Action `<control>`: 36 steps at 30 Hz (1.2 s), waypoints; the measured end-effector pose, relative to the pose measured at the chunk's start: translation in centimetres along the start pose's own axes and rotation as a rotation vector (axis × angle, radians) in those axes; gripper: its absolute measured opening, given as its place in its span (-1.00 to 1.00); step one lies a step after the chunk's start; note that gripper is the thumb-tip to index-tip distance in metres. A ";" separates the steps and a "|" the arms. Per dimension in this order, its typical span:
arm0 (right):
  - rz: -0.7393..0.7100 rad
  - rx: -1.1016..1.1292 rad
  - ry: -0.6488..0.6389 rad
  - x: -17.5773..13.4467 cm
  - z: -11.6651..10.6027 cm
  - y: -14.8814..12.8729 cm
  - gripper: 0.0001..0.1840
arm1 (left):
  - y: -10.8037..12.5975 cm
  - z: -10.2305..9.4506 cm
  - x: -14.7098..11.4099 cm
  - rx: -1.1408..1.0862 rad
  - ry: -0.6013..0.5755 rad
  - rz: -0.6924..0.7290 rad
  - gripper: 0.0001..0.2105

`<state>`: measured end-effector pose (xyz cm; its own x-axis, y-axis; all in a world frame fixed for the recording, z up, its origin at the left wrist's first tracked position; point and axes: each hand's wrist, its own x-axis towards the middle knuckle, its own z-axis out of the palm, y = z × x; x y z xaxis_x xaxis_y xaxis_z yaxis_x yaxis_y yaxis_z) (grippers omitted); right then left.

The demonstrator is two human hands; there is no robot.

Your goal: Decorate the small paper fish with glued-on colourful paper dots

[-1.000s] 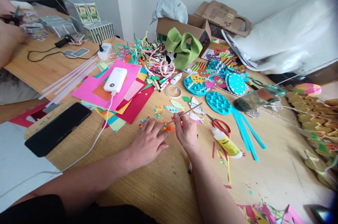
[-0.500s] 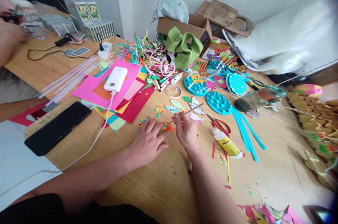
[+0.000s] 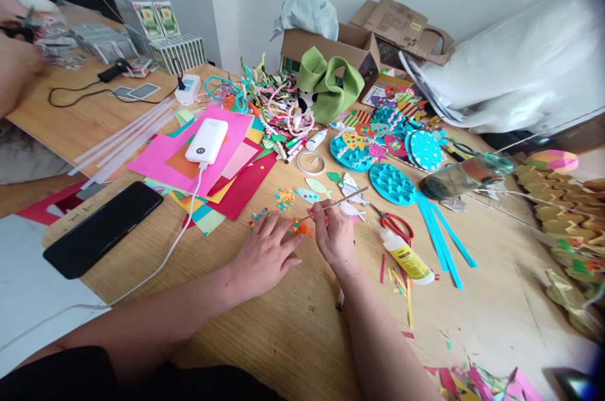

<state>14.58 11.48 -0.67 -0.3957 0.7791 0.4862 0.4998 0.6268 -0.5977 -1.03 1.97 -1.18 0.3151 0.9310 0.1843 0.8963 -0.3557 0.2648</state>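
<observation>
My right hand (image 3: 333, 234) is closed around a thin wooden stick (image 3: 348, 197), its tip resting by a small orange paper fish (image 3: 304, 227). My left hand (image 3: 267, 253) lies flat with fingers spread, the fingertips at the edge of that fish. Just beyond are little piles of coloured paper dots (image 3: 285, 198), a blue spotted fish (image 3: 308, 195), a pale green fish (image 3: 318, 187) and white fish cut-outs (image 3: 353, 190). Red-handled scissors (image 3: 397, 224) and a glue bottle (image 3: 410, 261) with a yellow label lie to the right of my right hand.
Coloured paper sheets (image 3: 246, 186) lie under a white power bank (image 3: 207, 140), its cable crossing to my left. A black phone (image 3: 104, 229) sits at the left edge. Blue discs (image 3: 392, 185), a glass jar (image 3: 466, 175) and blue strips (image 3: 437, 240) are right. Another person's hand (image 3: 19, 63) holds scissors far left.
The stick in my right hand has tilted very slightly, its upper end shifting a little to the right. My left hand stays in place.
</observation>
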 end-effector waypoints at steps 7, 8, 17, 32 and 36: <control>-0.002 -0.006 -0.003 0.0 0.0 0.0 -0.73 | 0.1 -0.1 0.0 0.002 -0.008 -0.005 -0.61; -0.001 -0.006 -0.003 0.0 0.0 0.0 -0.73 | 0.1 -0.1 0.0 0.001 -0.008 -0.005 -0.60; -0.008 0.002 0.001 0.1 0.1 0.0 -0.75 | 0.1 -0.1 0.0 0.003 -0.017 -0.004 -0.61; 0.006 0.006 0.001 0.0 0.2 0.2 -0.73 | 0.0 0.0 0.0 0.002 -0.006 -0.001 -0.60; 0.007 0.004 0.004 0.0 0.2 0.2 -0.73 | 0.1 -0.1 0.0 -0.001 -0.009 0.000 -0.61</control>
<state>14.54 11.57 -0.88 -0.3887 0.7835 0.4848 0.4995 0.6213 -0.6037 -0.96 1.95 -1.04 0.3183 0.9316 0.1757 0.8958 -0.3562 0.2658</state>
